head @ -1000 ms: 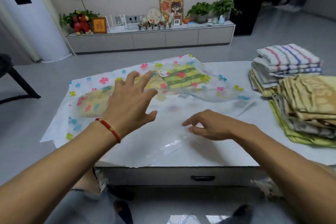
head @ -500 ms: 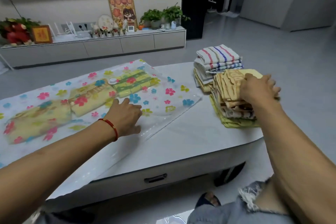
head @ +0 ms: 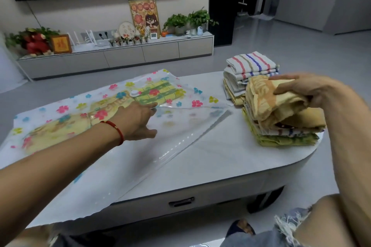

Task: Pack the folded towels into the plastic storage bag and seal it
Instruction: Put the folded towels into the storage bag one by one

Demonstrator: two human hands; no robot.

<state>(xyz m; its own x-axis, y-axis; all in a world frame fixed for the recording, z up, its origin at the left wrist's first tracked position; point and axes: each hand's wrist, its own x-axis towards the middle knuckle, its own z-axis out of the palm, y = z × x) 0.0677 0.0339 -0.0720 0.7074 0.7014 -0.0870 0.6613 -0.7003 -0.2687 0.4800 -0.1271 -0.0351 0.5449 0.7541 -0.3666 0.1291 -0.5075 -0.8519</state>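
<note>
- Since half a second before, the right hand [head: 299, 91] had lifted the top yellow towel [head: 277, 106] off the near stack [head: 281, 126] at three o'clock, fingers curled round its fold.
- The left hand [head: 136, 120] had opened and was lifting the bag's top sheet at its mouth.
- The towel looked soft, light and floppy; it was probably best held at the folded edge.
- The flowered bag [head: 192, 104], at ten o'clock on the table [head: 230, 158], already held several towels and was unsealed.

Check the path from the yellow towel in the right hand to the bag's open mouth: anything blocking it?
Nothing visible does. The right hand grips the yellow towel above the stack; bare tabletop lies between it and the bag, whose top sheet the left hand lifts.
</note>
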